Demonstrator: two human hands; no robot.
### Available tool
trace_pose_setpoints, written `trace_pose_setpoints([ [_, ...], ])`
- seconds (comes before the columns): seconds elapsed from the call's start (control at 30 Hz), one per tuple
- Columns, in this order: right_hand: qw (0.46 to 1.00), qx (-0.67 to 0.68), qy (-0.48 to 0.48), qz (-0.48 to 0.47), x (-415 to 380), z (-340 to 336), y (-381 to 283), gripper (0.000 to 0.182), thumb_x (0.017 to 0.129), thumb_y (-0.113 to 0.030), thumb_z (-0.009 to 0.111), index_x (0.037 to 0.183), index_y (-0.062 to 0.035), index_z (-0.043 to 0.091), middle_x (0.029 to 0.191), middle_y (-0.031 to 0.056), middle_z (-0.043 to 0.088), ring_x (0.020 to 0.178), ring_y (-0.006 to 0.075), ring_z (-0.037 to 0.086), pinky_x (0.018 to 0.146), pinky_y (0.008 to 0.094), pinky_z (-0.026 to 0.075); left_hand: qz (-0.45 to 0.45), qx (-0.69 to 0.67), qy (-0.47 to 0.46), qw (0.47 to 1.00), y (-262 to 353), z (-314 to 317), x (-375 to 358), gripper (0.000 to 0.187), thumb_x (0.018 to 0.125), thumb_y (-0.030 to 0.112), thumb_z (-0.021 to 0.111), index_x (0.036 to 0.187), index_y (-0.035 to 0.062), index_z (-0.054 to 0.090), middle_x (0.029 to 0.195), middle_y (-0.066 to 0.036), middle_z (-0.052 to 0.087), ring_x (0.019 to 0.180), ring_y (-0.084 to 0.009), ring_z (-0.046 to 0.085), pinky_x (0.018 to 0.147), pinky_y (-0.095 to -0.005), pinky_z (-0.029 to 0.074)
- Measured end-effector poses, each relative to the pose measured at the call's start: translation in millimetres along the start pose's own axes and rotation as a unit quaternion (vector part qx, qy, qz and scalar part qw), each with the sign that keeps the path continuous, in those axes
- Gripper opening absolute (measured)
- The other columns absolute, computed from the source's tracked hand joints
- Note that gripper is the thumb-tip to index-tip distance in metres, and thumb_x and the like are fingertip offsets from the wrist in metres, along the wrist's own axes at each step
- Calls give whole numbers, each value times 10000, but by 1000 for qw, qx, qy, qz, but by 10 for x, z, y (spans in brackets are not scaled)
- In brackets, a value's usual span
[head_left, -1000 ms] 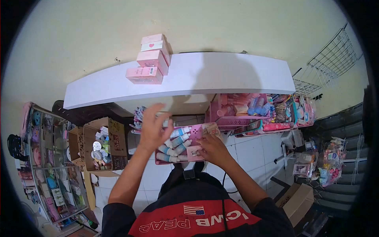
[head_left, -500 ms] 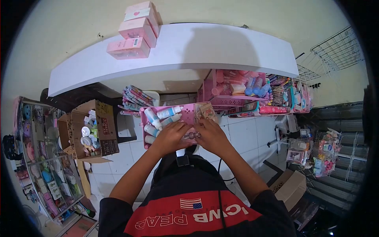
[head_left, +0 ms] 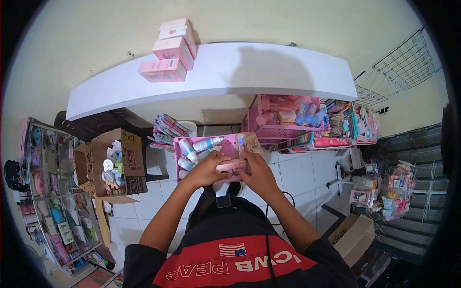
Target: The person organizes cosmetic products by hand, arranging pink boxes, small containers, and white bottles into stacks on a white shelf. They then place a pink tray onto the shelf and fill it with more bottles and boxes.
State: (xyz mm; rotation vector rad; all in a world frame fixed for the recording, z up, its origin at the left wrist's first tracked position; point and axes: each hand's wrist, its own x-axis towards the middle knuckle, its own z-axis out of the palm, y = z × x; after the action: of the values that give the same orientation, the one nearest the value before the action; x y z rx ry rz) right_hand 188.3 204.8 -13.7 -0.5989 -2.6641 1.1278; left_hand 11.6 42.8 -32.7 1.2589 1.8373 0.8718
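Between my two hands is a small pink box [head_left: 231,166], held over the near edge of a pink perforated basket [head_left: 230,142]. The fingers of my left hand [head_left: 210,169] close on the box's left side. On its right side my right hand [head_left: 257,172] grips it, fingers bent. White bottles with blue caps [head_left: 207,143] lie in the left part of the basket. A beige patterned packet [head_left: 251,143] sits in its right part, just beyond my right hand. The basket's near side is partly hidden by my hands.
A white shelf [head_left: 211,67] crosses ahead, with stacked pink boxes [head_left: 165,71] at its left. An open cardboard box of jars [head_left: 132,158] stands left. More filled pink baskets [head_left: 283,132] stand right, under the shelf. A display rack [head_left: 60,192] is far left.
The pink box between my hands now shows clearly, tilted up, where clear round shapes showed before. The whole view has shifted slightly, so the shelf sits lower.
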Motion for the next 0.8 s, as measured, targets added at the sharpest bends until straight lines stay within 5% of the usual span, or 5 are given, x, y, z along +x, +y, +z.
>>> trace_pose_setpoints([
  [0.13, 992, 117, 25, 45, 110, 28, 42, 611, 902, -234, 792, 1404, 17, 552, 1236, 206, 657, 1118, 325, 670, 959, 417, 546, -3, -88, 110, 990, 94, -164, -108, 582, 861, 207, 855, 1363, 25, 622, 1243, -174, 600, 1203, -304, 609, 1041, -368, 482],
  [0.2, 902, 382, -46, 197, 184, 12, -32, 575, 932, -206, 790, 1397, 24, 542, 1230, 165, 678, 1121, 239, 675, 967, 365, 546, -18, -174, 143, 974, 198, -239, -140, 572, 872, 192, 847, 1365, 19, 613, 1245, -154, 594, 1205, -275, 601, 1039, -358, 477],
  [0.23, 903, 381, -43, 191, 229, -7, -89, 575, 932, -206, 790, 1397, 24, 542, 1230, 165, 678, 1121, 239, 675, 967, 365, 546, -39, -265, 169, 949, 256, -276, -147, 562, 883, 176, 840, 1367, 13, 604, 1246, -133, 589, 1207, -246, 592, 1037, -348, 473],
  [0.5, 878, 478, 0, 21, 789, -216, -633, 467, 942, -81, 762, 1336, 0, 526, 1247, 135, 671, 1158, 194, 660, 1005, 352, 538, 46, -296, 308, 903, 546, -521, 46, 527, 909, 55, 776, 1381, 26, 544, 1216, -71, 627, 1110, -158, 623, 970, -310, 504],
  [0.8, 926, 368, 25, -85, 1343, -782, -1066, 468, 927, -90, 756, 1337, 8, 553, 1163, 142, 707, 1080, 194, 695, 925, 355, 587, 114, -105, 344, 926, 920, -1217, 286, 556, 912, 75, 780, 1403, 8, 527, 1253, -108, 670, 1204, -193, 625, 1059, -367, 483],
])
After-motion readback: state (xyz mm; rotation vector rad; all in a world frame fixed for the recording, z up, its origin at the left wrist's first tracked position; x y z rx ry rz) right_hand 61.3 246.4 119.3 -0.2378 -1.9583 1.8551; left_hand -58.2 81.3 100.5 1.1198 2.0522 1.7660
